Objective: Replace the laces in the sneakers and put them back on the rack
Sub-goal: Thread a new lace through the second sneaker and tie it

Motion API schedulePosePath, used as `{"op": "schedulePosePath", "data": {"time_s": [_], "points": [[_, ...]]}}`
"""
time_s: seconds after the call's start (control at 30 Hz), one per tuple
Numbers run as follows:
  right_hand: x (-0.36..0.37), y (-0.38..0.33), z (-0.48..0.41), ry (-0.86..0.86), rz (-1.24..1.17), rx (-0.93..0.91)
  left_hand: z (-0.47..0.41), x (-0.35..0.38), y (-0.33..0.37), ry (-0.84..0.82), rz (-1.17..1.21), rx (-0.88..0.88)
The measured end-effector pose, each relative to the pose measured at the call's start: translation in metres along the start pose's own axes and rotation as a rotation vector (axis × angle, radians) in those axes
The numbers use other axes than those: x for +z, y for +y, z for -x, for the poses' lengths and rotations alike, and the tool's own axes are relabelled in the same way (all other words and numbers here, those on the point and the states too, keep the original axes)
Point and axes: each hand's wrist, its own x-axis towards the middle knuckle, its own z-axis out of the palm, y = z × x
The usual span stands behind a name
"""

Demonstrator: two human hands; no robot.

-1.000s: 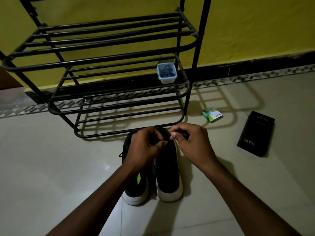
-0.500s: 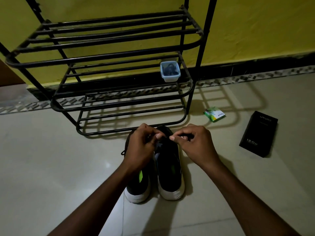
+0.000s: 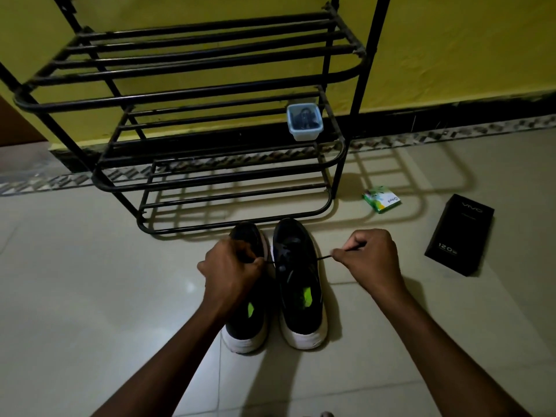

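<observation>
Two black sneakers with white soles stand side by side on the floor, toes toward the rack: the left sneaker [image 3: 245, 323] and the right sneaker [image 3: 298, 284]. A black lace [image 3: 322, 258] runs taut across the right sneaker. My left hand [image 3: 231, 269] pinches one end of it above the left sneaker's front. My right hand [image 3: 368, 257] pinches the other end, out to the right of the right sneaker. The black metal shoe rack [image 3: 192, 97] stands just beyond the sneakers against the yellow wall.
A small clear tub [image 3: 304, 121] with dark contents sits on the rack's middle shelf at its right end. A green and white packet [image 3: 382, 199] and a black phone box [image 3: 460, 234] lie on the tiled floor to the right.
My hands have moved apart sideways, my right hand farthest to the right, drawing the lace taut across the right sneaker. The view has shifted closer.
</observation>
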Motion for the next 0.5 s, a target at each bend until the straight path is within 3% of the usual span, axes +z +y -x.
{"op": "schedulePosePath", "data": {"time_s": [0.2, 0.5], "points": [[-0.008, 0.011, -0.001, 0.002, 0.077, 0.096, -0.001, 0.004, -0.007, 0.048, -0.078, -0.058], [-0.008, 0.022, 0.000, 0.024, 0.147, 0.144, -0.003, 0.017, -0.017, 0.079, -0.179, 0.064]]}}
